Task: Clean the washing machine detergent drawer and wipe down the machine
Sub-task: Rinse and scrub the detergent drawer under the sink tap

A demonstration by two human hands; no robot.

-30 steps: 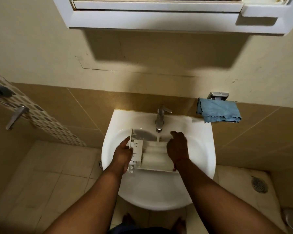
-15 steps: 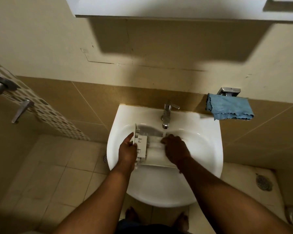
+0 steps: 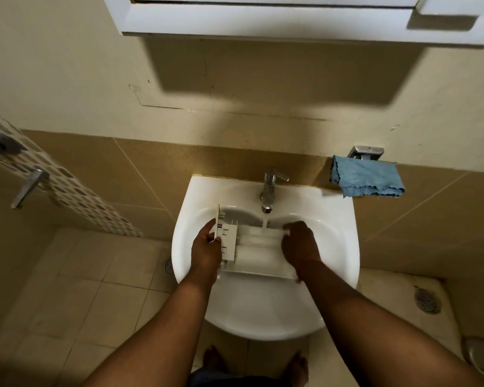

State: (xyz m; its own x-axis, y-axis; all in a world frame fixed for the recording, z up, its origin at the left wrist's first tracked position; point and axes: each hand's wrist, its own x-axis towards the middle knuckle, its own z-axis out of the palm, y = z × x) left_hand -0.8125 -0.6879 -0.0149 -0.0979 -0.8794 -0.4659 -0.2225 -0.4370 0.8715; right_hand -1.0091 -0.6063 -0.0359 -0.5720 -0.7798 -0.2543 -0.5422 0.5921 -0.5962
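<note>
You hold the drawer (image 3: 256, 251) across the sink (image 3: 344, 219), under the tap (image 3: 268, 191), and the water falls on its far edge near the middle. Your left hand (image 3: 206, 251) grips the front end, with the fingers curled round the panel. Your right hand (image 3: 299, 248) is on the other end; its fingers bend down over the drawer, but if they grip it or only rub it, I cannot tell from here.

For this step I think the rinsing should reach every compartment, not only the place where the stream lands. Slide the drawer slowly left and right under the water, and tilt it a little so the dirty water runs out to the basin and does not stay in the corners (old detergent likes to hide there). Keep the left hand firm, because wet plastic is slippery and the drawer could drop and crack on the sink. Rub the walls with the right fingers while the water runs.

The cloth (image 3: 366, 177) hangs on the wall to the right of the tap, ready for wiping later.
</note>
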